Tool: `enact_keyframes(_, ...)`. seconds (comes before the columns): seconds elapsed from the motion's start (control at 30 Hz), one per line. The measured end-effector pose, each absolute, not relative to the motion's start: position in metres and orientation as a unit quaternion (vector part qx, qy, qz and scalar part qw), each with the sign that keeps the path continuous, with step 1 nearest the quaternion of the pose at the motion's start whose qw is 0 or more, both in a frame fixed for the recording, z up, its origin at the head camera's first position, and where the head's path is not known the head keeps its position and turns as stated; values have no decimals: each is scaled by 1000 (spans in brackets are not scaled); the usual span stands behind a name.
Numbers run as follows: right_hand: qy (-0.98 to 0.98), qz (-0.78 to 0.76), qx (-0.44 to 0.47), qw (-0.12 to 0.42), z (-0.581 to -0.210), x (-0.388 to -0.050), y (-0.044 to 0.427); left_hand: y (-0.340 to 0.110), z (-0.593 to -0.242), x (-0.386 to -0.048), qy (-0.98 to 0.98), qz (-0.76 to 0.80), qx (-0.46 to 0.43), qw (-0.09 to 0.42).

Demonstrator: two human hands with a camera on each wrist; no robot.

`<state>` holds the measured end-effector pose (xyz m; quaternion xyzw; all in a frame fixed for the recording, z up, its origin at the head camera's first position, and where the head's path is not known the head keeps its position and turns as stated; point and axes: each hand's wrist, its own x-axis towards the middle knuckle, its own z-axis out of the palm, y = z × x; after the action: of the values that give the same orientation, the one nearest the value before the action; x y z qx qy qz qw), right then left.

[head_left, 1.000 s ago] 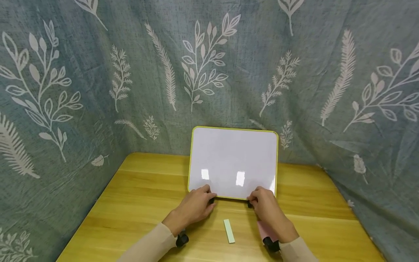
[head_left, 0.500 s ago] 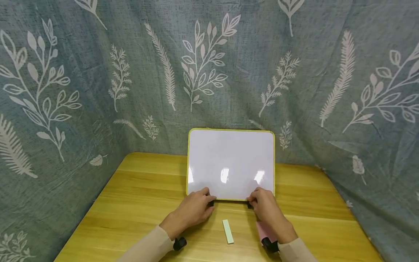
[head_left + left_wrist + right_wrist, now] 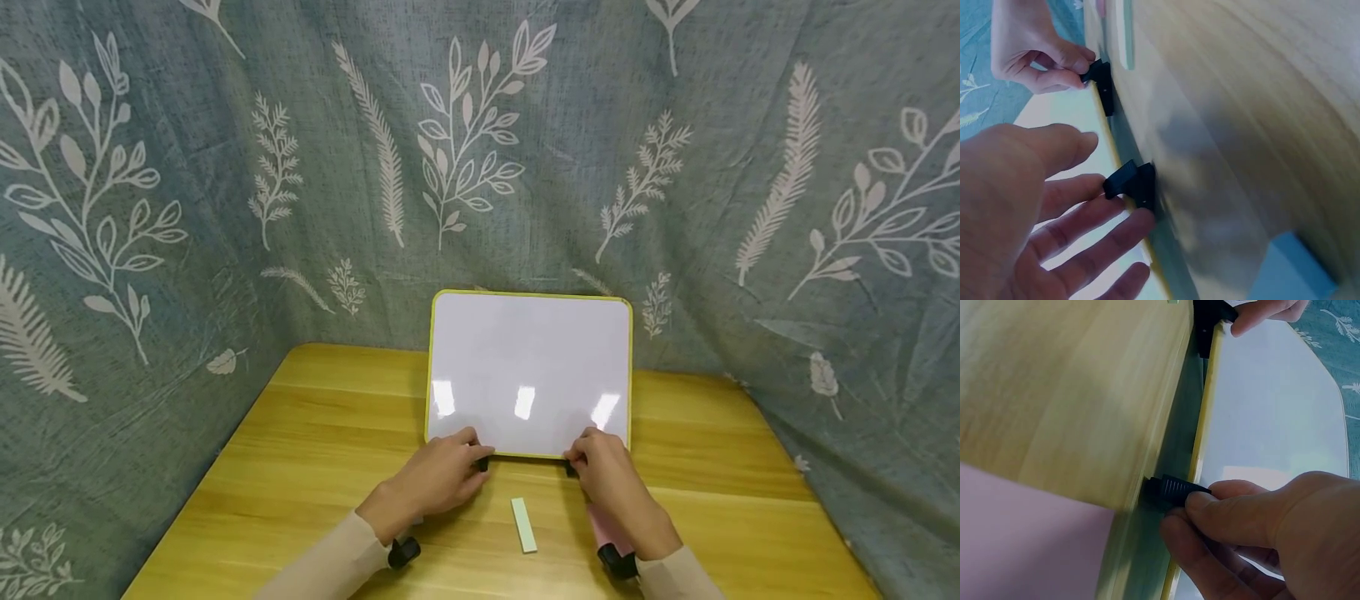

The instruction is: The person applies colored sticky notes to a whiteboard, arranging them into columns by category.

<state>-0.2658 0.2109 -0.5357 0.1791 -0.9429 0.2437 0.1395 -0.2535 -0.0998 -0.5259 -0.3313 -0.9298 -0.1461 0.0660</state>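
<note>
A whiteboard (image 3: 528, 358) with a yellow rim leans back on the table, its lower edge toward me. Two black stand clips sit along that edge. At the left clip (image 3: 1132, 182), my left hand (image 3: 435, 477) has its fingers loosely spread; fingertips touch the clip and the board's edge, while the thumb stands apart from it. My right hand (image 3: 613, 483) pinches the right clip (image 3: 1179, 490) between thumb and forefinger. The right hand's other fingers lie partly hidden behind the thumb.
A pale green strip (image 3: 524, 525) lies on the wooden table (image 3: 300, 475) between my forearms. Pink paper (image 3: 1029, 537) lies partly under my right wrist. A light blue object (image 3: 1291, 272) is near my left wrist. A leaf-patterned curtain (image 3: 480, 267) surrounds the table.
The whiteboard has shifted slightly left, and its light reflections have changed place, with three showing now. My left forearm has moved slightly left; the right hand stays nearly where it was.
</note>
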Motion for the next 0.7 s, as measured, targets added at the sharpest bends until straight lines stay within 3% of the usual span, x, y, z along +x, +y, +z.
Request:
enact_keyframes(0.33,-948,230,172,134,-536,-262,211,-122,-518,-246,-929,-202,-310,-17)
enact_keyframes(0.7,-965,193,133,117,-527,-251,205,-170,-516,-226,-946,-174,-272,-22)
